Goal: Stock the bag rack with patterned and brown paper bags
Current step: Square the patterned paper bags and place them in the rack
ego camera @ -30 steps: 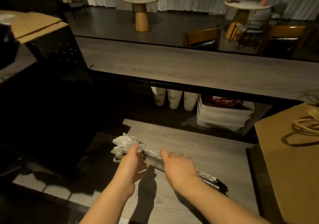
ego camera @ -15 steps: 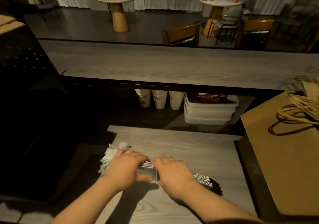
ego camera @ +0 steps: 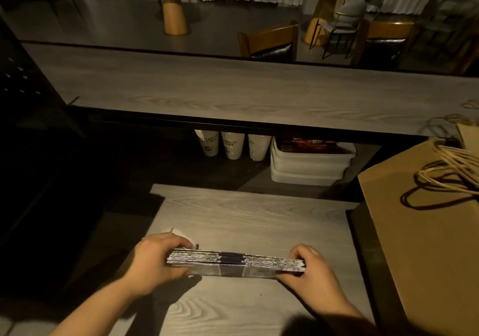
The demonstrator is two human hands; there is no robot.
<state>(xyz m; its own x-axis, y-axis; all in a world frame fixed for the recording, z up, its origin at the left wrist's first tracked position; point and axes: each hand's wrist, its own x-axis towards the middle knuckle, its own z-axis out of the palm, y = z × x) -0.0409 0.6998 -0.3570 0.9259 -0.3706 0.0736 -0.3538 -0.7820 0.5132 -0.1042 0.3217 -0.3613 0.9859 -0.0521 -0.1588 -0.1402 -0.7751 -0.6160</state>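
Note:
A flat stack of folded patterned paper bags (ego camera: pixel 234 260) stands on its long edge on the grey wooden worktop (ego camera: pixel 254 221), squared up and level. My left hand (ego camera: pixel 153 263) grips its left end, where white handles (ego camera: pixel 178 232) poke out behind my fingers. My right hand (ego camera: pixel 308 268) grips its right end. A pile of brown paper bags (ego camera: pixel 425 245) with twine handles lies at the right. At the far left stands a dark perforated rack (ego camera: pixel 28 118), mostly lost in shadow.
A long grey counter (ego camera: pixel 233 94) runs across above the worktop. Under it stand three paper cups (ego camera: pixel 232 145) and stacked plastic tubs (ego camera: pixel 308 167). Chairs and round tables fill the room beyond.
The patterned stack was lying slanted with my hands close together on it. It now stands on edge and level, and my hands have spread to its two ends.

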